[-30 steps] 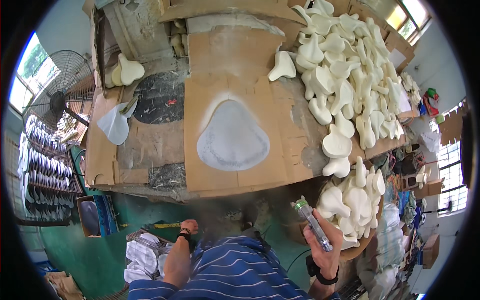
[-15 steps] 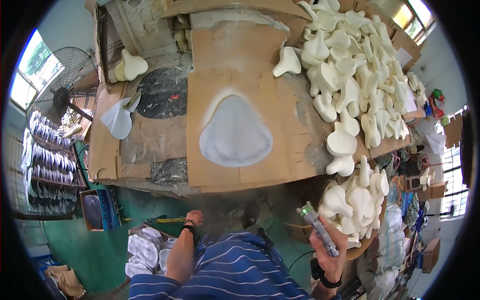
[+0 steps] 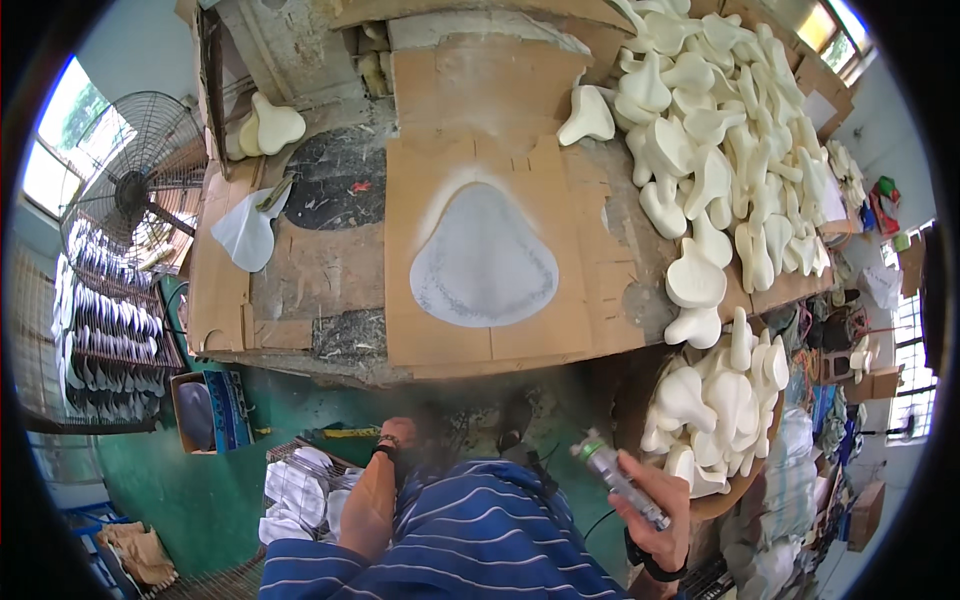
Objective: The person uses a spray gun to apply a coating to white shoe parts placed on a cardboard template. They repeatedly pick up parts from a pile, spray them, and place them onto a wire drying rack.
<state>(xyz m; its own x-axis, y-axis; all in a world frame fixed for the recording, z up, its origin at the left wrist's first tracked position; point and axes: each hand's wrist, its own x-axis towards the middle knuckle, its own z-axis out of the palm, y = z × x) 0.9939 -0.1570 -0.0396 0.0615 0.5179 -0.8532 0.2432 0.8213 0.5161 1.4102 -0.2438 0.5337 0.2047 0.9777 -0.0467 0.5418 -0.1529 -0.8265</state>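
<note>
The right hand (image 3: 655, 510) is closed around one spray gun (image 3: 618, 480), held low at the near right, nozzle tilted up toward the bench; half a second ago it sat slightly farther right. The left hand (image 3: 398, 433) reaches down near a basket of white pieces (image 3: 300, 490), and its grip cannot be told. One cardboard sheet (image 3: 480, 200) carries one grey sprayed outline (image 3: 482, 262). White moulded shapes (image 3: 720, 150) pile at the far right, too many to count. One fan (image 3: 130, 190) stands left.

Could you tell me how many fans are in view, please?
1: a round wire-caged fan stands at the left, beside the cardboard-covered workbench. Others may be hidden outside the picture.
</note>
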